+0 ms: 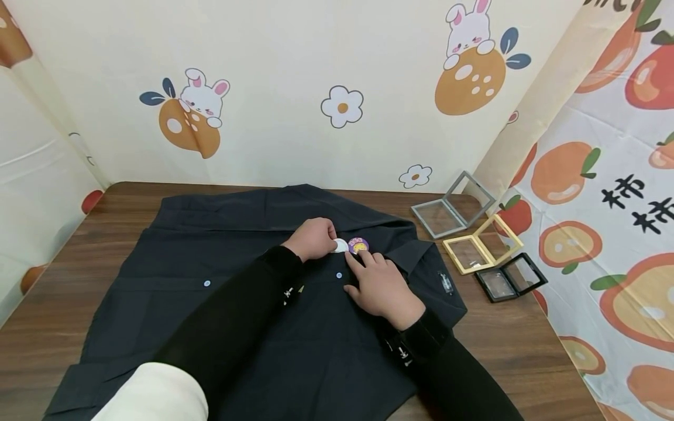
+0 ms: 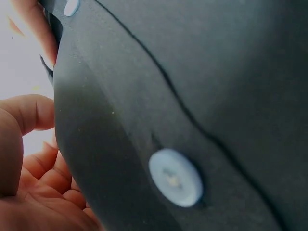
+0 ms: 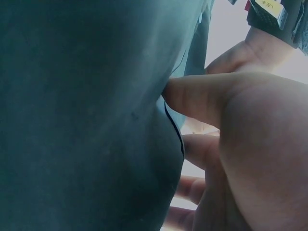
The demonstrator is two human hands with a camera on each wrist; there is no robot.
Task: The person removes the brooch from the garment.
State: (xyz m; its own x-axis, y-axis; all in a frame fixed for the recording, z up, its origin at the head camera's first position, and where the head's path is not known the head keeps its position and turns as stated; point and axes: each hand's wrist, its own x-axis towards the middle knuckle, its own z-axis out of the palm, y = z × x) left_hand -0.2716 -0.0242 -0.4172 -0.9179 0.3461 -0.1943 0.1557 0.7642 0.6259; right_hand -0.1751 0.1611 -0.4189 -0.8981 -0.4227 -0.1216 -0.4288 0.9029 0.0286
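Observation:
A dark button-up shirt [image 1: 221, 327] lies spread over the table, with pale buttons [image 2: 175, 178] on it. My left hand [image 1: 314, 238] pinches the edge of a white round badge [image 1: 341, 245] on the upper part of the shirt. Right beside that badge is a purple round badge [image 1: 358, 244] with a yellow figure. My right hand [image 1: 381, 286] rests on the cloth just below the badges, fingers spread, the index fingertip close to the white badge. In the right wrist view the thumb [image 3: 197, 98] touches the cloth. Badge undersides are hidden.
Three hinged frames stand opened at the right: a grey one [image 1: 439, 217], a yellow one [image 1: 468, 254] and a black one [image 1: 496, 284]. A small clear item [image 1: 445, 283] lies on the shirt's right part. Patterned curtains [image 1: 263, 146] enclose the wooden table [image 1: 505, 339].

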